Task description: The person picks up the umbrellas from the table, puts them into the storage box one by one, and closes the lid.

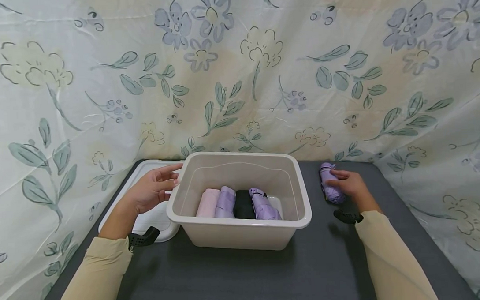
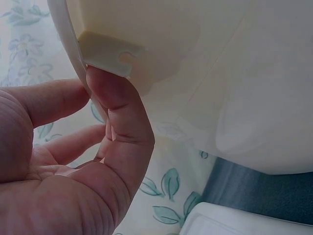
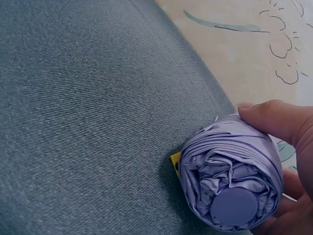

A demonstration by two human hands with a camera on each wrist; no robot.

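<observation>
overhead, the head view takes in the whole layout: a beige plastic bin [image 1: 241, 198] on the dark grey tabletop [image 1: 244, 273], with four folded umbrellas side by side inside it, pink [image 1: 208, 203], lilac [image 1: 225, 202], black [image 1: 243, 204] and purple [image 1: 263, 205], and a white lid [image 1: 147, 219] lying flat just left of the bin. only the left wrist view shows the underside of the bin's rim [image 2: 105, 54], where the thumb tip presses up against a small tab while the other fingers lie nearly straight along the outside. only the right wrist view shows the end of the lilac folded umbrella [image 3: 234, 183] on the tabletop, with its round cap, bunched fabric and a yellow tag tucked beside it.

the left hand [image 1: 150, 190] is a loose, mostly open grip, fingers extended and touching the bin's left rim without closing round it. the right hand [image 1: 350, 185] has its fingers and thumb curled over the lilac umbrella [image 1: 330, 188], which lies to the right of the bin, well apart from it. both forearms, in cream sleeves, reach forward from the near edge, with the left palm facing the bin and the right palm down.
</observation>
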